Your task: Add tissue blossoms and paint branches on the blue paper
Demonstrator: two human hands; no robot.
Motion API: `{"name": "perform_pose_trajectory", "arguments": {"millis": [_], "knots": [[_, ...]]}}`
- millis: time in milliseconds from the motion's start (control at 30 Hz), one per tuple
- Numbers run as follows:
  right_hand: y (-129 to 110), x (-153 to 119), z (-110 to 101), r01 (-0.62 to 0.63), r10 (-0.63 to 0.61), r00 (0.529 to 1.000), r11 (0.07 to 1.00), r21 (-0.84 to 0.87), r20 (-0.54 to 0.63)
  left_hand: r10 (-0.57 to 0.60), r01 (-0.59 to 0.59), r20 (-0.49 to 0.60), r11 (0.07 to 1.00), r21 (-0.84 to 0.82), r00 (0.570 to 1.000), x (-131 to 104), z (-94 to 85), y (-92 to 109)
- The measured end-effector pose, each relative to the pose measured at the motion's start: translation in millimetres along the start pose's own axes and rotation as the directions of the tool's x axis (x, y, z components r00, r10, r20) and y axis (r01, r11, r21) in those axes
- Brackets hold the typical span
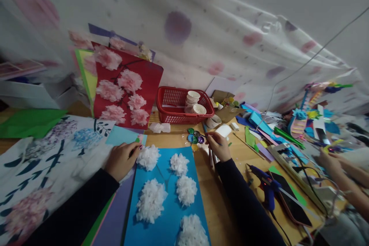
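A blue sheet [173,234] lies in front of me, with a thin dark branch drawn on it and several white crumpled-paper flowers [151,201] on top. My left hand [123,159] is at the sheet's upper left edge, fingers curled together beside the top left white flower [148,157]; whatever they pinch, if anything, is hidden. Past the upper right edge, my right hand [218,145] is closed on a thin paintbrush [205,127]. Its tip is hard to make out. Just left of that hand sits a cluster of small paint pots [195,137] in green, blue, purple and yellow.
Behind stand a red basket [164,117] with paper cups and a red card [115,73] bearing pink flowers. On the right lie a blue glue gun [268,188], a phone [291,200], cables and paper scraps. Another person's hands [331,163] work at far right.
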State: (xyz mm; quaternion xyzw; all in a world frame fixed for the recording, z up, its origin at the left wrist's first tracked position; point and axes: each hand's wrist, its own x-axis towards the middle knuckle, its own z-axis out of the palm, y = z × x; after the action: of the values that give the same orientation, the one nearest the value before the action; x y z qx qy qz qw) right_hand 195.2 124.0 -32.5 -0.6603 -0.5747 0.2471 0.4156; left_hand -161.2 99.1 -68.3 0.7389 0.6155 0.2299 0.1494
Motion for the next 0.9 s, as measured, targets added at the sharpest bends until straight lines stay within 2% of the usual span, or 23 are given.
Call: {"name": "perform_pose_trajectory", "arguments": {"millis": [433, 600, 733, 900], "knots": [[-1.5, -3.9, -5.0, 0.036, -0.036, 0.999, 0.999, -0.016, -0.018, 0.011, -0.011, -0.011, 0.999, 0.032, 1.000, 1.3, 2.6, -3.0], [-12.6, -12.7, -15.0, 0.066, -0.066, 0.998, 0.998, 0.014, -0.011, 0.016, -0.015, -0.026, 0.999, 0.044, 1.000, 1.4, 4.0, -4.0], [-41.9, -47.5, -29.8, 0.084, -0.085, 0.996, 0.994, 0.070, 0.017, 0.011, -0.009, -0.028, 0.998, 0.055, 1.000, 0.6, 4.0, -3.0], [-80.4, -121.8, -40.3, 0.135, -0.145, 0.988, 0.979, 0.152, 0.054, -0.005, 0.006, -0.012, 0.997, 0.077, 1.000, -0.2, 3.3, -1.4]]}}
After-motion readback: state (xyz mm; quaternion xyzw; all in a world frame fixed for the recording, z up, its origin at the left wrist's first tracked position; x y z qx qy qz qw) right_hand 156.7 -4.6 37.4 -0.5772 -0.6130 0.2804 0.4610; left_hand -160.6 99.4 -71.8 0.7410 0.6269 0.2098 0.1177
